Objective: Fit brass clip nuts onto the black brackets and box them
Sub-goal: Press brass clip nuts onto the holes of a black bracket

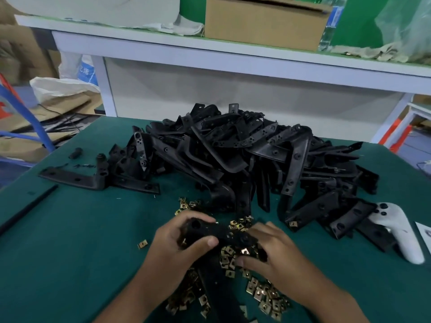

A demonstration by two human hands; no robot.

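Note:
A black bracket (217, 230) is held above a scatter of brass clip nuts (263, 293) near the front of the green table. My left hand (177, 241) grips the bracket's left end, thumb over its near edge. My right hand (270, 250) holds its right end, fingers curled round it, with a brass clip nut (245, 251) by the thumb at the bracket's edge. A big heap of black brackets (245, 155) lies just beyond my hands.
A white handheld controller (398, 231) lies at the right of the heap. One long bracket (77, 178) and a black strip (28, 208) lie at the left. A cardboard box (263, 22) stands on the white shelf behind. A single nut (142, 244) lies left of my hands.

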